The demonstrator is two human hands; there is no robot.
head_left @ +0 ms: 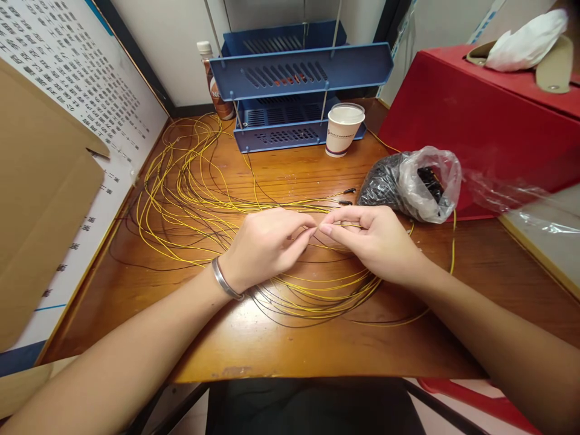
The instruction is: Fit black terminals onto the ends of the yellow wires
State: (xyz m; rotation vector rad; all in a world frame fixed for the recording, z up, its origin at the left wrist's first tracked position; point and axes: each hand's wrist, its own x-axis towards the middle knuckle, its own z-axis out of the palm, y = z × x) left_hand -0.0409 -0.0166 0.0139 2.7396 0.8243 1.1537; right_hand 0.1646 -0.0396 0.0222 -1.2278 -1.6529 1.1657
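Hands: my L hand (268, 243) and R hand (379, 243) meet approx. mid-desk, fingertips almost touching. Both are in a thumb-and-forefinger pinch, apparently on a thin yellow wire (353, 226); the piece at the tips is too small to confirm. Wire runs roughly L–R, in line w/ the gap between my tips, and shows through the crook of my R fingers.

Main relation: the yellow and black wires (333, 313) lie under and around both hands, long axis L–R. A wide, loose tangle spreads to the far L, nearer my L hand; a tighter curve bows toward me below both palms. Two black connectors (349, 191) sit just beyond my R forefinger, R hand nearer.

Surface: brown wood desk (254, 356), glossy, w/ glare below my L wrist and wear at the front edge. Metal bracelet (225, 279) on that wrist.

Room: clear plastic bag (384, 181) of dark parts, mouth gaping, beyond R hand. Paper cup (343, 134) stands upright by the blue rack (290, 78); bottle (219, 90) at rack's L. Red box (448, 121) at far R; cardboard (45, 205) and printed panel (97, 78) along L side.
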